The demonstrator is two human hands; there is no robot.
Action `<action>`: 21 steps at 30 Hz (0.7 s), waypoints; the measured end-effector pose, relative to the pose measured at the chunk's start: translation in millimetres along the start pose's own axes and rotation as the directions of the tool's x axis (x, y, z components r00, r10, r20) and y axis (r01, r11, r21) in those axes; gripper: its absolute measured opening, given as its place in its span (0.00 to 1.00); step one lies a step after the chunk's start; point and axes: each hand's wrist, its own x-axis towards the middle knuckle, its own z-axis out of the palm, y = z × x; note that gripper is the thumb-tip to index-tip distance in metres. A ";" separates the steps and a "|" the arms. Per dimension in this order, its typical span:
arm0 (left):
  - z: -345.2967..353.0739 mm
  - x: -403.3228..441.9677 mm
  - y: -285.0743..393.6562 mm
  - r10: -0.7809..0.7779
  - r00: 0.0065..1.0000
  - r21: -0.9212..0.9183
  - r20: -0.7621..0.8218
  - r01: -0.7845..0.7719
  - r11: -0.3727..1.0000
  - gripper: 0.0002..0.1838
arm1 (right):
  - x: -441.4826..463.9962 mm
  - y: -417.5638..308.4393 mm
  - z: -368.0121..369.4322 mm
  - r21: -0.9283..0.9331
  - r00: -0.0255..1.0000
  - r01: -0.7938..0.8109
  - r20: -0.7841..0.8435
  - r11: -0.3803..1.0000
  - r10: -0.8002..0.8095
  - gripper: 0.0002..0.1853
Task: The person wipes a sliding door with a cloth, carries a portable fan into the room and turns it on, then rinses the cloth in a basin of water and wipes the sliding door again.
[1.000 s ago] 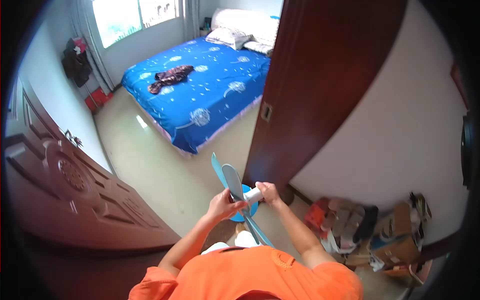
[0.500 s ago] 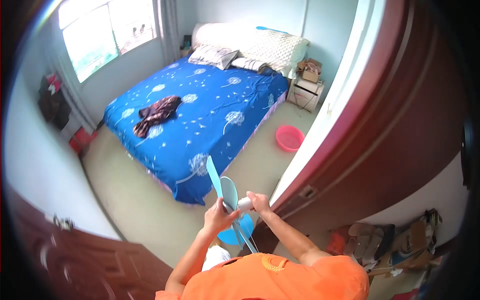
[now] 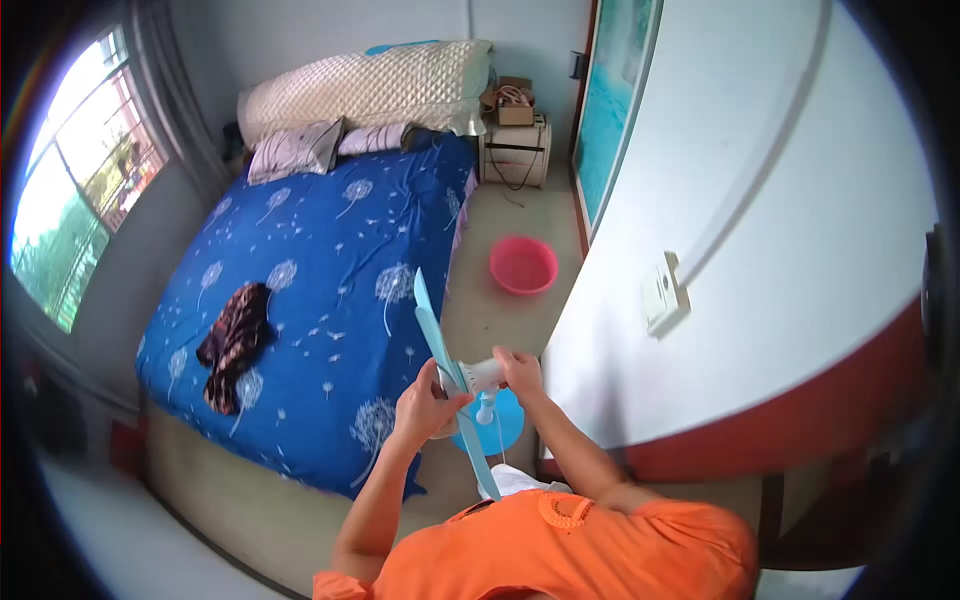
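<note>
In front of my chest I hold a small fan (image 3: 480, 375) with a white motor housing and long light-blue blades. My left hand (image 3: 428, 405) is closed at the hub, where a blade (image 3: 430, 325) rises toward the bed and another points down at my orange shirt. Around the white housing, on the other side, my right hand (image 3: 522, 375) is wrapped. A white knob-like piece (image 3: 486, 408) and a thin white cord hang below the fan. Beneath them is a blue round thing (image 3: 500, 440), partly hidden by the fan and my arms.
A bed (image 3: 330, 260) with a blue dandelion-print sheet stands ahead on the left, a dark crumpled cloth (image 3: 238, 345) on it. A pink basin (image 3: 523, 265) sits on the floor beside it. A nightstand (image 3: 515, 153) is farther back. On the right wall is a white socket (image 3: 665, 295).
I have moved forward from the doorway into the room, and the view has turned right. The fan has turned so its blades show more edge-on. Both hands keep their hold.
</note>
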 end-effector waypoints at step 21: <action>9.0 485.1 -78.4 0.145 0.937 -0.190 0.317 -0.087 0.978 0.29 | 416.5 -332.1 44.5 -0.021 0.965 0.259 -0.028 0.966 -0.259 0.21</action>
